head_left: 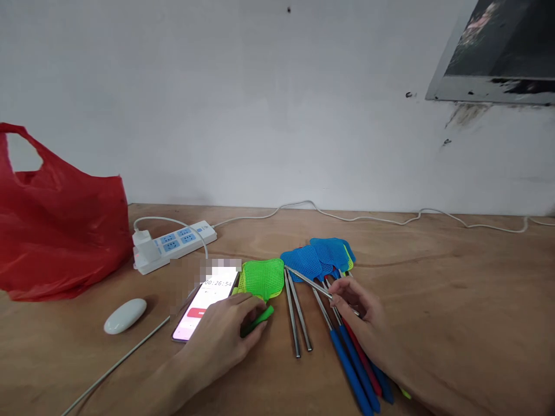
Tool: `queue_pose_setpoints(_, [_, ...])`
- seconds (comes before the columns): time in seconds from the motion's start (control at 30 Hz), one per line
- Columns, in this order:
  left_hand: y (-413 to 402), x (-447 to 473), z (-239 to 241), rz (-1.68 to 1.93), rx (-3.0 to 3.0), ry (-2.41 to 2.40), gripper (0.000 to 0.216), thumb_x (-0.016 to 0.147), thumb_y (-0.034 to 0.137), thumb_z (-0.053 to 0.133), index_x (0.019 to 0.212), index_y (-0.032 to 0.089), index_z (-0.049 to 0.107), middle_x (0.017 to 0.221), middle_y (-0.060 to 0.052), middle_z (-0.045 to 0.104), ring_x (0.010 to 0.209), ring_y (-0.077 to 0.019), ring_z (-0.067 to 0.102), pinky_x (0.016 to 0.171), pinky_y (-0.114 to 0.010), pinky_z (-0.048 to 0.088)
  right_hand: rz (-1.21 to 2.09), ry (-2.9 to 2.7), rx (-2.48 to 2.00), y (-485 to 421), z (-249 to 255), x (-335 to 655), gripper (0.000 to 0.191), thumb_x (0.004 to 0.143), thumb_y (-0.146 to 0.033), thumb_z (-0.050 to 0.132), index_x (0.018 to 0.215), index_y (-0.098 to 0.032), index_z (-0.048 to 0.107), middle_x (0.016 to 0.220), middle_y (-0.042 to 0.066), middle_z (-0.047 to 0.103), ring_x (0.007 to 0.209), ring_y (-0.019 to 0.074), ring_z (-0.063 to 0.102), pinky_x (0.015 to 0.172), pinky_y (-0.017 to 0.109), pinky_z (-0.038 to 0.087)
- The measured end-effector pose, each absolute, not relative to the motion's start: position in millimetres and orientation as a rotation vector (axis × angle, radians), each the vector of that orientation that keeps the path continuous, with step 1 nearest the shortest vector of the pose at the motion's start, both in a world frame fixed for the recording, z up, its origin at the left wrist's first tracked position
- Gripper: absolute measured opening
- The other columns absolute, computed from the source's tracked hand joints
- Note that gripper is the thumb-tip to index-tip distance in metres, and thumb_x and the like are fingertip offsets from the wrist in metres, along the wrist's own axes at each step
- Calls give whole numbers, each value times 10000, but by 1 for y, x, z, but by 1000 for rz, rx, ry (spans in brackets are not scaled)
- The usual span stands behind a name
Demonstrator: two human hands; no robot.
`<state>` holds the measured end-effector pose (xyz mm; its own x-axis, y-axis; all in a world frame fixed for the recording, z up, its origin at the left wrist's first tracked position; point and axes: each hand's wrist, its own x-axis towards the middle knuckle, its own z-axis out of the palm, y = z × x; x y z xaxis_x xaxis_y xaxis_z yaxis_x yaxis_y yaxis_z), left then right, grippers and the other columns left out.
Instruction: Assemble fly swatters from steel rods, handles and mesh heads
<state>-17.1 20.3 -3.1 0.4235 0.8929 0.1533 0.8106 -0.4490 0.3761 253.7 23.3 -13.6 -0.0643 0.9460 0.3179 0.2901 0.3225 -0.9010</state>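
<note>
My left hand (229, 323) is closed round a short green plastic handle (262, 316), beside the phone. Just beyond it lie green mesh fly swatter heads (263, 276). A thin metal rod (307, 281) is pinched in my right hand (358, 303), slanting up and left towards the swatter heads. Two more metal rods (299, 318) rest on the table between my hands. Under and beside my right hand are fly swatters with blue heads (306, 261), metal shafts and blue handles (350, 367). A red handle (364, 361) lies among them, partly hidden.
A lit phone (208, 300) showing a timer lies left of my hands. Further left are a white computer mouse (125, 316), a white power strip (173, 245) with a plugged charger, and a red plastic bag (65, 225). A white cable (347, 219) runs along the wall.
</note>
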Motion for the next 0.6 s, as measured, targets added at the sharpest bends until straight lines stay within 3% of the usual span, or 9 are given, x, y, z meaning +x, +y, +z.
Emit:
queue_pose_setpoints(0.07, [20,-17,-2,467,2433,1452,132,933,289,541,938,249,667,873,-14,695,794,-211,643,663,-288,422,930,-1481,-1122,24,-10,254,231,902,-442,593,868,-215,622,756,3,601,626,144,540,544,246,414])
queue_pose_setpoints(0.23, [23,-19,-3,439,2435,1592,105,907,270,573,967,241,654,842,-20,693,779,-224,648,645,-289,406,1244,-1206,-1100,25,-7,251,382,818,-561,703,936,-203,636,722,-10,617,441,60,333,413,207,245])
queue_pose_setpoints(0.4, [22,-18,-2,481,2418,1636,113,932,321,548,965,242,622,797,-7,679,714,-213,639,598,-281,381,1401,-1012,-1072,27,-4,251,447,720,-559,799,913,-194,628,686,-10,603,435,52,329,405,198,216])
queue_pose_setpoints(0.6, [18,-18,-1,720,2354,1581,221,984,406,496,1134,245,517,831,5,656,666,-193,607,614,-302,431,1378,-1109,-1043,28,-8,254,429,781,-588,746,902,-192,634,590,-70,475,414,40,244,387,195,190])
